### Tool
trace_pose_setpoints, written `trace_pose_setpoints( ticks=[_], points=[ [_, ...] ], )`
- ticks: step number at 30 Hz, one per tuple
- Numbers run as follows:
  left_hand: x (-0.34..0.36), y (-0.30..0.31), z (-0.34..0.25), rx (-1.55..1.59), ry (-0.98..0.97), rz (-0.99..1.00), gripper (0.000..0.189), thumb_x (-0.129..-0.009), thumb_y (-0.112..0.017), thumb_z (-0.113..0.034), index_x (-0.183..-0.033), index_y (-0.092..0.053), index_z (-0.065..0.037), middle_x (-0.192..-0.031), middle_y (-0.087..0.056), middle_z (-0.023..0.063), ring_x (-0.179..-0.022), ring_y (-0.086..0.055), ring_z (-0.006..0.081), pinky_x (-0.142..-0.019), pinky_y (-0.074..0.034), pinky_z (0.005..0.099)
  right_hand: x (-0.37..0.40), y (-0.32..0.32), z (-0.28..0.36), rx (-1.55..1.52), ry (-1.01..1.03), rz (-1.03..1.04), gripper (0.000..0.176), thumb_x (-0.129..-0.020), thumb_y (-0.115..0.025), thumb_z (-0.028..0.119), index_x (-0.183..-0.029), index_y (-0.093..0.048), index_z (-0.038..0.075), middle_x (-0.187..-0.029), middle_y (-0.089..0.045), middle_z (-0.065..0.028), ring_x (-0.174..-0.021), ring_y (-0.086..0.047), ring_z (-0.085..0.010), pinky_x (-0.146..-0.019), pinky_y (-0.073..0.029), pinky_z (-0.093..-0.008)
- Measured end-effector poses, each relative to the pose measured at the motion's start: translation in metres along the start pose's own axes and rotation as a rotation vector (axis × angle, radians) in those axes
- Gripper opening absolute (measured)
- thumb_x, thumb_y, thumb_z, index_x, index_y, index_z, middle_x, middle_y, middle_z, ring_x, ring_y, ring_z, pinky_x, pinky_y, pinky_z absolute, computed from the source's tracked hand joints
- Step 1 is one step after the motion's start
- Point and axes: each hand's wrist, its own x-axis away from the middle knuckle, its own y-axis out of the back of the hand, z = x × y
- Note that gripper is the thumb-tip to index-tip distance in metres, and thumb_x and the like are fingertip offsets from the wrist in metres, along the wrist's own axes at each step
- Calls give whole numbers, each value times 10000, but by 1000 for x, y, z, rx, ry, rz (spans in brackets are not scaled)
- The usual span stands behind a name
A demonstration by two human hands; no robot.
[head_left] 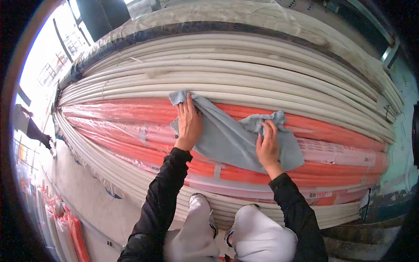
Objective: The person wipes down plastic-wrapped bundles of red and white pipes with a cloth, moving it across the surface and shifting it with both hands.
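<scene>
A grey-blue cloth (227,139) lies partly folded across bundles of red pipes wrapped in clear plastic (118,115). My left hand (189,126) rests on the cloth's left part, fingers stretched out and pointing away from me. At the right, my right hand (268,148) lies on the cloth with thumb and fingers apart, its fingertips by a bunched upper edge. A diagonal fold runs between the two hands. Both hands look open, pressing on the fabric rather than closed around it.
Long white pipes (227,65) are stacked beyond the red bundles, with more under my feet. A plastic sheet (227,13) covers the far side. More wrapped pipes (74,231) stand at lower left. Another person (35,131) is at the far left. A green wall (399,144) bounds the right.
</scene>
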Motion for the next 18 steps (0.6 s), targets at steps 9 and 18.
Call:
trace_pose_setpoints(
  ticks=[9, 18],
  points=[
    [20, -30, 2, 7, -1, 84, 756, -929, -553, -83, -1545, -155, 99, -1456, -386, 344, -1419, -302, 508, -1205, -221, 572, 0, -1, 0, 26, -24, 26, 422, -928, -589, 40, -1330, -471, -12, -1420, -435, -215, -1333, -453, -407, -1090, -422, -460],
    [10, -4, 3, 23, 145, 66, 884, -891, -640, -143, -1534, -102, 138, -1508, -307, 361, -1419, -263, 521, -1207, -207, 551, -2, 3, 2, 32, 20, 34, 454, -910, -612, 47, -1331, -455, -18, -1410, -437, -230, -1320, -459, -415, -1086, -420, -465]
  ],
)
